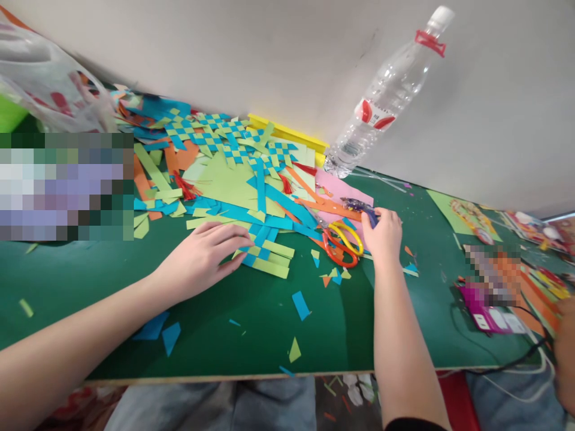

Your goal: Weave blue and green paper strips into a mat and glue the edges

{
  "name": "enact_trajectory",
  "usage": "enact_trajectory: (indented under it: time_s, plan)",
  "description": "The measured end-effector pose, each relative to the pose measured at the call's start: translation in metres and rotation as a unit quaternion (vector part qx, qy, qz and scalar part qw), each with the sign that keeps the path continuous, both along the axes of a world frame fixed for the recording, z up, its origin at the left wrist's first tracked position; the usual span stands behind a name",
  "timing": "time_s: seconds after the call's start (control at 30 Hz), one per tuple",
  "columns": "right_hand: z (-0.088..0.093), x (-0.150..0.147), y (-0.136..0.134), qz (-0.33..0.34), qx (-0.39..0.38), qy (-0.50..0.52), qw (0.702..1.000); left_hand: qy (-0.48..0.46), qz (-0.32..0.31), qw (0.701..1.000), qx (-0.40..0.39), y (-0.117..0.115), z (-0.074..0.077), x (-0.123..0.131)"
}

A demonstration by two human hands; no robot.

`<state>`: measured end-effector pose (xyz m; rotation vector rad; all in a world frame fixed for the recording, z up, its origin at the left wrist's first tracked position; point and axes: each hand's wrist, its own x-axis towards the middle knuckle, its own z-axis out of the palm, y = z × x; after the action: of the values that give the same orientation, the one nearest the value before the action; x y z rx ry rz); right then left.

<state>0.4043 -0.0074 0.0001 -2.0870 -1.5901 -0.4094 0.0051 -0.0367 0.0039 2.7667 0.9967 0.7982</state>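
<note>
My left hand [204,260] lies palm down, fingers loosely stretched, with its fingertips at the left end of a small weave of blue and light green paper strips [272,257]. It grips nothing that I can see. My right hand [385,233] is closed on the near end of a dark purple hand tool [362,206]; its exact kind is unclear. That tool lies over pink paper [348,185] and an orange strip [335,206]. Between my hands, scissors [344,244] with red and yellow handles rest on the table, blades pointing away to the left.
Finished-looking blue-green weaves [215,131] and loose strips pile at the back. A clear plastic bottle [381,102] stands against the grey wall. Paper scraps [300,305] dot the green table [202,341]. At right are a magenta box [485,311], cables and another person's arm [565,353].
</note>
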Motion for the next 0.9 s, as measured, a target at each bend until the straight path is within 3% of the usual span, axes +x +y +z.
enact_trajectory:
  time_s: [0.07, 0.13, 0.23, 0.37, 0.5, 0.63, 0.9]
  plan:
    - [0.012, -0.01, -0.005, 0.048, -0.026, 0.035, 0.998, 0.004, 0.005, 1.0, -0.003, 0.001, -0.001, 0.0]
    - [0.021, -0.02, -0.011, 0.102, -0.114, 0.081, 0.985, 0.008, 0.009, 1.0, -0.008, 0.002, -0.002, -0.001]
    - [0.028, -0.032, -0.017, 0.134, -0.227, 0.091, 0.96, 0.013, 0.016, 1.0, -0.013, 0.003, -0.004, -0.001]
    - [0.033, -0.04, -0.023, 0.173, -0.294, 0.07, 0.938, 0.018, 0.022, 0.999, -0.016, 0.003, -0.004, -0.002]
    - [0.039, -0.045, -0.025, 0.196, -0.324, 0.049, 0.924, 0.042, 0.018, 0.999, -0.006, 0.004, -0.005, -0.001]
    - [0.041, -0.049, -0.025, 0.174, -0.33, 0.053, 0.926, 0.05, 0.017, 0.999, -0.005, 0.004, -0.006, 0.0]
    - [0.028, -0.05, -0.032, 0.172, -0.281, -0.016, 0.944, 0.059, 0.02, 0.998, -0.014, 0.005, -0.006, -0.001]
